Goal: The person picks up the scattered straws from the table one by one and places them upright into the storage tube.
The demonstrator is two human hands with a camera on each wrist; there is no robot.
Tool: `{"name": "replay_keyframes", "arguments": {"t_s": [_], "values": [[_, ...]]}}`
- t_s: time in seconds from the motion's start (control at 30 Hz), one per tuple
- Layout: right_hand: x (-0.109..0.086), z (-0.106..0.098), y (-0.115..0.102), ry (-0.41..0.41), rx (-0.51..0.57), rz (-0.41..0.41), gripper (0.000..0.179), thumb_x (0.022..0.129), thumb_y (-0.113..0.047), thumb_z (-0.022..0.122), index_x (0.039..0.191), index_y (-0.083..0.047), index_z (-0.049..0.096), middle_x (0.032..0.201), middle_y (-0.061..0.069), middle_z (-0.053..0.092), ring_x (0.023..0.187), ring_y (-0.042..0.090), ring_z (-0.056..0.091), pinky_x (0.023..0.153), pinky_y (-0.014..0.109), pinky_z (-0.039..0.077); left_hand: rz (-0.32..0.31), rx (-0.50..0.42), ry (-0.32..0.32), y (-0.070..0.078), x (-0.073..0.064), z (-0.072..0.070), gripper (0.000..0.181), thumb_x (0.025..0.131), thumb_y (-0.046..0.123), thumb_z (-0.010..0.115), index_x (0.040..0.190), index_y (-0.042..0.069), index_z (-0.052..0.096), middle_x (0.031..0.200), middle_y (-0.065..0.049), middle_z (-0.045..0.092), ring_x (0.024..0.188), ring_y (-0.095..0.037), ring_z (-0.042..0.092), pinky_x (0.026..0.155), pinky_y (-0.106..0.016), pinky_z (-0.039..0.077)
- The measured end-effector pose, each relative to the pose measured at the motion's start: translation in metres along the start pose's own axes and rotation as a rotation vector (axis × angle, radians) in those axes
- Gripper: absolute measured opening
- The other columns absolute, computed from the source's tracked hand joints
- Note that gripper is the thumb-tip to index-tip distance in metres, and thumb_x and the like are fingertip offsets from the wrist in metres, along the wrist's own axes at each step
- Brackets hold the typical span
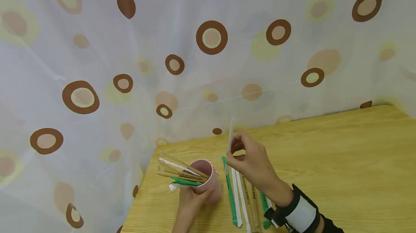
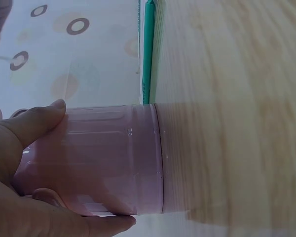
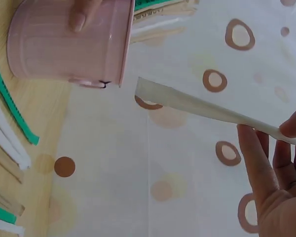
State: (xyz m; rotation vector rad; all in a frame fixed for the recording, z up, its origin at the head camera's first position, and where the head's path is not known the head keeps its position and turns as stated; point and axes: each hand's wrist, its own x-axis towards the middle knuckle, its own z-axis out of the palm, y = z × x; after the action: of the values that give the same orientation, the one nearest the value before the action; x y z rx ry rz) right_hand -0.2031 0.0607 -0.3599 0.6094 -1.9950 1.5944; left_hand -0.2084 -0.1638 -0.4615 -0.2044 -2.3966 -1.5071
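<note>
My left hand grips a small pink bucket on the table, its thumb along one side in the left wrist view. Several paper-wrapped straws, brown, white and green, lean out of the bucket's mouth toward the left. Higher up and to the right, my right hand pinches a white wrapped straw between thumb and fingers. That straw stands nearly upright in the head view, apart from the bucket. Below the right hand, more wrapped straws lie side by side, with a green straw nearest the bucket.
The wood-patterned table stretches off to the right. A pale curtain with brown ring prints hangs behind and to the left of it. A black and white strap sits round my right wrist.
</note>
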Motion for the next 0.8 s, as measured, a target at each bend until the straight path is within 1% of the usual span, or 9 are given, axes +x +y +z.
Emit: {"name": "replay_keyframes", "arguments": {"t_s": [0.1, 0.17, 0.2, 0.27, 0.33, 0.43, 0.6, 0.67, 0.8], "values": [[0.008, 0.009, -0.005, -0.042, 0.039, -0.093, 0.028, 0.081, -0.004, 0.061, 0.102, -0.018, 0.05, 0.094, -0.005, 0.055, 0.084, 0.008, 0.058, 0.065, 0.026, 0.053, 0.052, 0.018, 0.006, -0.001, 0.001, -0.001, 0.072, 0.062, 0.023, 0.084, 0.123, 0.004, 0.05, 0.116, -0.008, 0.06, 0.11, -0.022, 0.054, 0.097, -0.036, 0.042], [0.013, 0.015, -0.006, -0.069, 0.045, -0.137, 0.027, 0.082, -0.006, 0.061, 0.104, -0.017, 0.049, 0.096, -0.005, 0.055, 0.086, 0.008, 0.057, 0.066, 0.025, 0.053, 0.058, 0.011, -0.004, -0.001, 0.002, -0.001, 0.072, 0.063, 0.026, 0.084, 0.123, 0.005, 0.05, 0.116, -0.008, 0.06, 0.109, -0.021, 0.055, 0.095, -0.035, 0.043], [0.014, 0.019, -0.005, -0.081, 0.046, -0.155, 0.026, 0.083, -0.007, 0.06, 0.104, -0.017, 0.049, 0.096, -0.005, 0.055, 0.086, 0.007, 0.057, 0.067, 0.024, 0.053, 0.056, 0.009, -0.006, -0.002, 0.002, -0.001, 0.072, 0.064, 0.026, 0.083, 0.124, 0.005, 0.05, 0.116, -0.008, 0.06, 0.109, -0.021, 0.055, 0.095, -0.035, 0.043], [0.017, 0.025, -0.003, -0.109, 0.039, -0.19, 0.025, 0.084, -0.007, 0.059, 0.104, -0.017, 0.048, 0.095, -0.006, 0.054, 0.085, 0.007, 0.057, 0.067, 0.024, 0.052, 0.022, 0.003, -0.016, -0.002, 0.001, -0.001, 0.071, 0.065, 0.026, 0.083, 0.124, 0.005, 0.05, 0.116, -0.007, 0.059, 0.109, -0.02, 0.055, 0.095, -0.035, 0.043], [0.018, 0.032, 0.002, -0.144, 0.031, -0.212, 0.024, 0.084, -0.007, 0.058, 0.102, -0.018, 0.047, 0.089, -0.006, 0.053, 0.084, 0.006, 0.057, 0.066, 0.022, 0.052, -0.025, -0.004, -0.03, -0.002, 0.0, -0.001, 0.072, 0.065, 0.026, 0.083, 0.125, 0.006, 0.049, 0.118, -0.006, 0.058, 0.111, -0.02, 0.054, 0.096, -0.035, 0.042], [0.017, 0.042, 0.012, -0.193, 0.007, -0.236, 0.024, 0.083, -0.006, 0.058, 0.101, -0.018, 0.046, 0.087, -0.007, 0.052, 0.082, 0.004, 0.057, 0.066, 0.021, 0.051, -0.06, -0.002, -0.047, 0.0, -0.001, -0.002, 0.073, 0.066, 0.027, 0.082, 0.128, 0.009, 0.048, 0.122, -0.005, 0.057, 0.113, -0.019, 0.052, 0.098, -0.036, 0.04], [0.013, 0.057, 0.028, -0.239, -0.05, -0.29, 0.025, 0.081, -0.005, 0.061, 0.1, -0.016, 0.047, 0.088, -0.008, 0.05, 0.082, 0.003, 0.056, 0.066, 0.024, 0.052, -0.045, -0.015, -0.063, 0.0, 0.0, -0.002, 0.077, 0.067, 0.025, 0.081, 0.133, 0.013, 0.044, 0.129, -0.004, 0.053, 0.119, -0.019, 0.049, 0.101, -0.036, 0.037], [0.012, 0.061, 0.033, -0.261, -0.081, -0.309, 0.024, 0.082, -0.006, 0.061, 0.099, -0.015, 0.047, 0.089, -0.009, 0.049, 0.082, 0.002, 0.055, 0.066, 0.023, 0.051, -0.039, -0.008, -0.066, -0.001, 0.0, -0.003, 0.078, 0.067, 0.024, 0.081, 0.134, 0.015, 0.043, 0.13, -0.003, 0.052, 0.12, -0.019, 0.048, 0.101, -0.035, 0.038], [0.011, 0.069, 0.04, -0.328, -0.114, -0.313, 0.022, 0.084, -0.007, 0.059, 0.1, -0.015, 0.047, 0.09, -0.008, 0.049, 0.082, 0.001, 0.053, 0.066, 0.02, 0.049, -0.039, -0.002, -0.079, -0.001, 0.002, -0.004, 0.078, 0.068, 0.023, 0.081, 0.136, 0.02, 0.042, 0.132, 0.0, 0.051, 0.121, -0.017, 0.047, 0.1, -0.032, 0.038]]}}
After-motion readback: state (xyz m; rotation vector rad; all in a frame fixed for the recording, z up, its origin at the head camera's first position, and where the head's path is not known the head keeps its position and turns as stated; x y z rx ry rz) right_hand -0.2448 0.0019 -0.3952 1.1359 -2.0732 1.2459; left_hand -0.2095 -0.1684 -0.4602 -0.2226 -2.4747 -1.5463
